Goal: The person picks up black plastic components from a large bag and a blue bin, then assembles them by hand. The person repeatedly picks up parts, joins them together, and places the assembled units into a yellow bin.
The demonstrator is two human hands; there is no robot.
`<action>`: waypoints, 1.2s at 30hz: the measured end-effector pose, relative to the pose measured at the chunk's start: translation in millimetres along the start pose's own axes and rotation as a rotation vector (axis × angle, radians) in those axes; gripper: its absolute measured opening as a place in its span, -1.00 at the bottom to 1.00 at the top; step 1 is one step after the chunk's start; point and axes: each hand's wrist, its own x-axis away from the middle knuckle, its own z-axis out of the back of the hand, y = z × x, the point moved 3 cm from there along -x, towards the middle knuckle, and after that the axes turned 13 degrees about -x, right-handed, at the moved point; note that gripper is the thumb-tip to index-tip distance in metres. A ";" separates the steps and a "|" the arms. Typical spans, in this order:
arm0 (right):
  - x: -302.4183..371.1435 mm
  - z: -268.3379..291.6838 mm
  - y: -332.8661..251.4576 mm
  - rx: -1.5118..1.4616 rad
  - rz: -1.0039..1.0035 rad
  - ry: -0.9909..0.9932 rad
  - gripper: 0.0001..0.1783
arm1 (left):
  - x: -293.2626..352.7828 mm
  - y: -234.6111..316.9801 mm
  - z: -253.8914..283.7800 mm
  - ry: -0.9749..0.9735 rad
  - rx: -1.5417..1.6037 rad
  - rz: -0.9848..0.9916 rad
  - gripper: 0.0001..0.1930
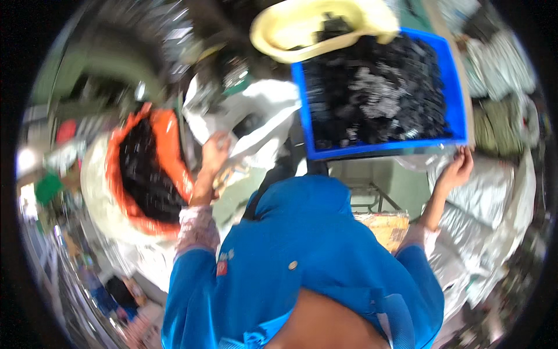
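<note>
My left hand (pixel 215 152) is at the edge of a white sack (pixel 264 93), fingers bent but smeared by motion, so I cannot make out a grip. Far to the right, my right hand (pixel 457 170) has its fingers drawn together by the near right corner of a blue tray (pixel 378 145). What those fingers hold, if anything, is hidden. Many small black pieces (pixel 349 87) fill the tray, with a greyer patch in the middle. A pale yellow basin (pixel 276 43) overlaps the tray's far left side, with a few dark pieces inside.
To the left stands an orange-lined bag (pixel 116 168) of dark material. A cardboard box (pixel 386 230) sits below the tray, beside a dark metal frame (pixel 378 195). Whitish plastic sacks (pixel 482 192) crowd the right side. A person (pixel 125 294) is at the lower left.
</note>
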 end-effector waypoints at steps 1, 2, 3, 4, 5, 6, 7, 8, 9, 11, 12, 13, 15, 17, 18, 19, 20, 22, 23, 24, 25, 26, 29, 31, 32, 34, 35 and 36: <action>25.1 -21.2 -65.6 -0.086 0.017 -0.092 -0.72 | 1.6 4.8 2.2 0.103 -0.178 -0.110 -0.67; 62.3 -47.5 -97.5 -0.158 0.071 -0.341 -0.71 | 0.8 3.7 4.2 0.192 -0.144 -0.042 -0.58; 101.4 -77.6 -126.5 -0.267 0.097 -0.627 -0.69 | -4.2 -0.2 6.3 0.290 -0.107 0.015 -0.47; 141.1 -108.0 -155.9 -0.375 0.085 -0.910 -0.67 | -7.0 -11.7 5.8 0.327 -0.147 0.104 -0.38; 164.5 -140.6 -225.9 -0.408 -0.060 -1.151 -0.62 | -11.9 -22.8 0.8 0.361 -0.182 0.186 -0.29; 220.3 -172.2 -213.6 -0.683 -0.453 -1.181 -0.59 | -19.8 -27.7 -2.6 0.381 -0.190 0.242 -0.19; 253.8 -200.8 -206.4 -0.629 -0.650 -1.337 -0.46 | -26.2 -34.0 -7.3 0.342 -0.213 0.328 -0.15; 278.1 -232.0 -195.0 -0.587 -0.924 -1.282 -0.39 | -29.7 -37.1 -9.5 0.270 -0.223 0.421 -0.12; 298.0 -256.6 -185.5 -0.531 -1.199 -1.190 -0.31 | -32.1 -40.9 -9.7 0.187 -0.233 0.498 -0.09; 309.3 -288.9 -166.1 -0.498 -1.467 -1.089 -0.18 | -24.5 -58.1 -13.5 0.154 -0.117 0.443 -0.10; 309.9 -300.7 -155.1 -0.385 -1.429 -0.953 -0.22 | -17.1 -67.9 -15.8 0.155 -0.108 0.411 -0.10; 306.6 -309.1 -149.9 -0.425 -1.407 -0.853 -0.17 | -7.1 -77.4 -20.3 0.147 -0.097 0.378 -0.09; 303.3 -333.5 -111.9 -0.405 -1.577 -0.609 -0.12 | 14.2 -90.6 -25.5 0.120 -0.082 0.288 -0.09; 301.0 -358.1 -77.3 -0.304 -1.595 -0.498 -0.40 | 32.6 -101.9 -27.4 0.057 -0.029 0.210 -0.10; 302.1 -366.8 -82.1 -0.262 -1.460 -0.424 -0.46 | 39.1 -108.9 -26.7 -0.024 0.042 0.229 -0.11; 301.2 -375.5 -64.3 -0.270 -1.337 -0.356 -0.60 | 41.1 -110.4 -21.8 -0.103 0.115 0.231 -0.11; 302.6 -387.5 -52.9 -0.408 -1.327 -0.281 -0.64 | 39.8 -113.6 -16.2 -0.048 0.115 0.223 -0.19; 304.0 -406.8 -72.7 -0.744 -1.410 -0.389 -0.69 | 32.5 -131.8 -1.5 0.178 0.304 0.217 -0.25; 294.1 -414.1 -114.4 -0.941 -1.502 -0.569 -0.69 | 31.7 -140.5 7.4 0.293 0.396 0.221 -0.28; 286.9 -412.0 -156.3 -0.602 -1.392 -0.557 -0.70 | 29.4 -141.2 33.6 0.317 0.428 0.280 -0.31; 287.5 -408.0 -173.5 -0.568 -1.289 -0.636 -0.75 | 25.6 -139.3 63.6 0.342 0.462 0.329 -0.34; 292.8 -398.0 -165.4 -0.617 -1.306 -0.717 -0.78 | 31.1 -145.1 81.1 0.352 0.521 0.341 -0.33; 309.1 -375.3 -185.0 -0.640 -1.186 -0.722 -0.82 | 56.6 -170.5 91.6 0.350 0.436 0.257 -0.32; 312.1 -371.0 -195.2 -0.495 -1.193 -0.856 -0.72 | 66.1 -173.2 87.7 0.106 0.311 0.347 -0.27; 316.2 -368.0 -188.4 -0.497 -1.244 -0.871 -0.69 | 69.8 -166.0 89.1 0.135 0.192 0.345 -0.21; 318.6 -362.0 -191.3 -0.496 -1.292 -0.927 -0.63 | 63.7 -143.1 97.9 0.286 -0.084 0.289 -0.08; 316.5 -359.3 -191.1 -0.507 -1.264 -0.948 -0.63 | 51.9 -125.6 110.6 0.513 -0.104 0.169 -0.13; 313.8 -356.4 -189.2 -0.518 -1.237 -0.962 -0.64 | 38.1 -109.8 119.2 0.506 -0.031 0.108 -0.17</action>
